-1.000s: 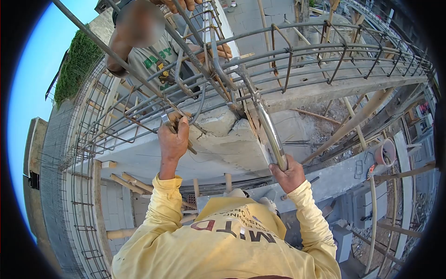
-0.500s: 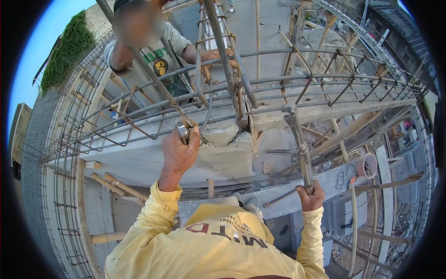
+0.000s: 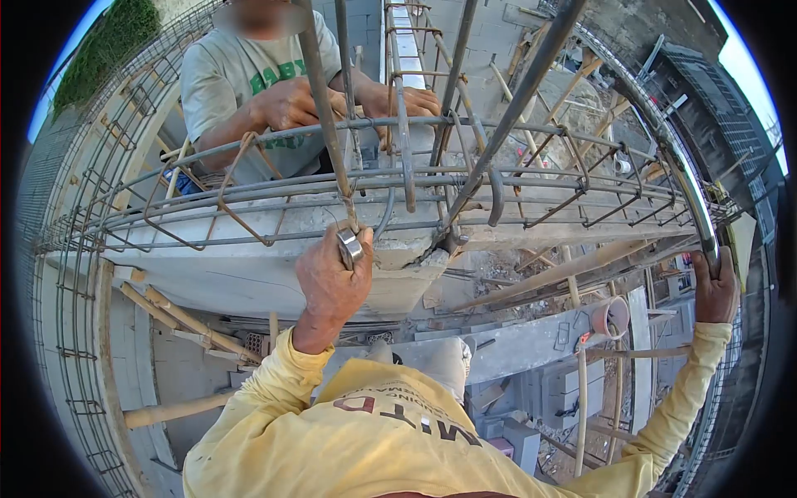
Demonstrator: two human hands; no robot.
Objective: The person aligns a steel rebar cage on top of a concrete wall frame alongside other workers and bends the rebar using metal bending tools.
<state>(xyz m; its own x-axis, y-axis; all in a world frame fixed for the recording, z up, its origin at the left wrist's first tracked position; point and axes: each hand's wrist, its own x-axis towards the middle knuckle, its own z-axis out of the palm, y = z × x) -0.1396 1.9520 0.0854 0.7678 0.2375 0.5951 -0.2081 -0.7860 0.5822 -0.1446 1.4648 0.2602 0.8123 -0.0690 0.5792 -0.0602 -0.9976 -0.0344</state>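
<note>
My left hand is closed around a shiny, ring-shaped metal piece, at the foot of an upright rebar on the concrete beam. What its fingers cover is hidden. Out to the far right, my right hand grips the lower end of a long metal bar that leans up and to the left; its far end is hard to make out. Between the hands runs a horizontal rebar cage above the concrete beam.
Across the cage a person in a light shirt works with both hands near the bars. More upright rebar rises at the centre. Below are a plank, a bucket, wooden poles and concrete blocks.
My right hand and its metal bar have swung outward and up to the right. My left hand stays at the foot of the rebar. The other person's hands have come together; the view has shifted.
</note>
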